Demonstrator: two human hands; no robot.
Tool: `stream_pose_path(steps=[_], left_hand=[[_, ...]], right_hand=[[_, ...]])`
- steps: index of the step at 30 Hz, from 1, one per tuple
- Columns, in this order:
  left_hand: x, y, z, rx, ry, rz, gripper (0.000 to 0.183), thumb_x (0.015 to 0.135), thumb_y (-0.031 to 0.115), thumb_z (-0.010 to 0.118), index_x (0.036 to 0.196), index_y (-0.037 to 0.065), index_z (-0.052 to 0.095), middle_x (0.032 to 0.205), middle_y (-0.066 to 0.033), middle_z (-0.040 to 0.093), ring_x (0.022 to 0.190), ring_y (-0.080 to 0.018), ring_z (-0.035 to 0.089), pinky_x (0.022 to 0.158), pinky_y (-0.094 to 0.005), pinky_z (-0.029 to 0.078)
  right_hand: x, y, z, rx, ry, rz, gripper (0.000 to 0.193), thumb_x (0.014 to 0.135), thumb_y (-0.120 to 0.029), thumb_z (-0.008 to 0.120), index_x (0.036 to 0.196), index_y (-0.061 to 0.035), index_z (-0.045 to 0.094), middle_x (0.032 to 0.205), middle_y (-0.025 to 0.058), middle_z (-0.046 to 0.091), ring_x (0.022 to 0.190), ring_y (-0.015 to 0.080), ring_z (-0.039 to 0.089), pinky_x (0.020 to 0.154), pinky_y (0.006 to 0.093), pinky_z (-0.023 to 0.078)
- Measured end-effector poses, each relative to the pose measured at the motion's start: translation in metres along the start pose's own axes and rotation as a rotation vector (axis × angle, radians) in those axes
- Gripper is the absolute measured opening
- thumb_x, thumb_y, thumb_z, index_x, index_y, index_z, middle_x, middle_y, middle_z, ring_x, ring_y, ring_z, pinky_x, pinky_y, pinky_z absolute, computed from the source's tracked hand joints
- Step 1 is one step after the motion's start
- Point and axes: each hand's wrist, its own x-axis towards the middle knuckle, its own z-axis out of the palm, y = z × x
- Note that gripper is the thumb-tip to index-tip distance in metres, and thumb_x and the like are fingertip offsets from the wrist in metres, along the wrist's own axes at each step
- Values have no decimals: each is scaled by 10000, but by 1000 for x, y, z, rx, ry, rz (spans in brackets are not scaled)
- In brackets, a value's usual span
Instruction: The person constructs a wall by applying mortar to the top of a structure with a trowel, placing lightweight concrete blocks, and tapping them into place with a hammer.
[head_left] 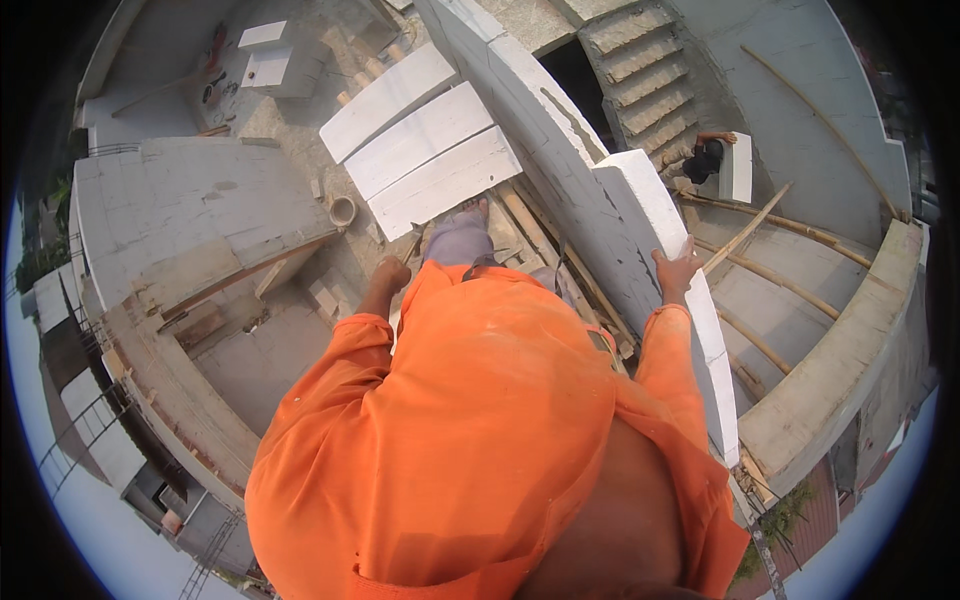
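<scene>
My right hand [677, 268] lies on a white block [640, 195] that forms the top of the thin wall on my right. Its thumb is apart from the fingers, and the fingertips reach over the block's edge. Low on my left, my left hand [390, 275] is closed. A thin dark piece sticks out beyond its fingers, too small to name. Ahead of my feet, several large white blocks [420, 140] lie side by side. The wall [560, 150] has grey mortar patches along its joints.
Wooden planks [545, 240] run beside the wall's foot. A round bucket [343, 211] stands left of the blocks. Beyond the wall, another person [705, 160] handles a white block [737, 168] near concrete stairs [640, 80]. Bamboo poles [780, 275] cross an opening on the right.
</scene>
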Motion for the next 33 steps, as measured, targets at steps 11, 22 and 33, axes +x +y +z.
stream_pose_path(steps=[11, 22, 33], left_hand=[[66, 83, -103, 251, -62, 188, 237, 800, 45, 437, 952, -51, 591, 651, -175, 633, 532, -272, 642, 460, -385, 506], [25, 175, -69, 675, -187, 381, 262, 757, 110, 477, 940, -16, 616, 788, -263, 659, 716, -393, 673, 714, -452, 539], [-146, 310, 42, 981, -188, 1347, 350, 840, 225, 536, 1156, 75, 556, 870, -269, 656, 825, -462, 628, 746, -527, 496]], right_hand=[[-59, -87, 21, 153, -13, -80, 786, 717, -316, 722, 1409, -118, 406, 1222, 203, 406, 1175, 400, 460, 985, 505, 396], [-259, 24, 117, 624, -259, 412, 474, 759, -312, 647, 1070, 45, 641, 1035, 246, 652, 1064, 338, 609, 923, 397, 454], [-221, -15, 87, 1260, -397, 244, 471, 896, -442, 561, 1150, -47, 599, 1033, 114, 618, 1031, 232, 575, 891, 336, 436]])
